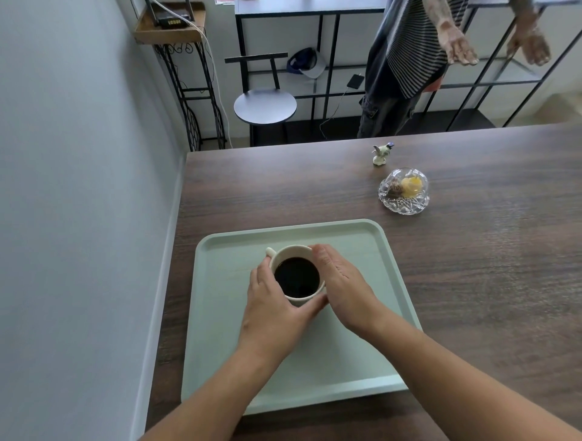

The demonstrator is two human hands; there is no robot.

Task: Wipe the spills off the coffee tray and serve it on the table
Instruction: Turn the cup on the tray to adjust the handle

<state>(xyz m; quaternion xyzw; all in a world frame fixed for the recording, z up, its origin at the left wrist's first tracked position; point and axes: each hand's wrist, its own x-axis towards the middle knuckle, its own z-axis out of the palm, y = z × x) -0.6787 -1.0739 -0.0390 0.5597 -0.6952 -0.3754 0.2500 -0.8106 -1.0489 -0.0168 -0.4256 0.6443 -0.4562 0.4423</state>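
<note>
Sitting at lower centre of the frame, the pale green tray (330,362) with its smooth raised rim lies on the dark wood-grain table (488,283), near the table's left edge by the wall; bare tabletop spreads to the right. Both forearms reach up from the bottom edge. The left hand (277,311) and right hand (343,286) cup a round cream cup (293,251) of black coffee on the tray. Farther, upper right, stand a cut-glass dish (404,192) and a small figurine (381,153).

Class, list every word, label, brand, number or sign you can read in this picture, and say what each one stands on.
No text can be read.
Cup, tray, glass dish and figurine: no lettering shows.
Dark device on the corner shelf: yellow marks, too small to read.
Red scrap at the top edge: too cut off to read.
</note>
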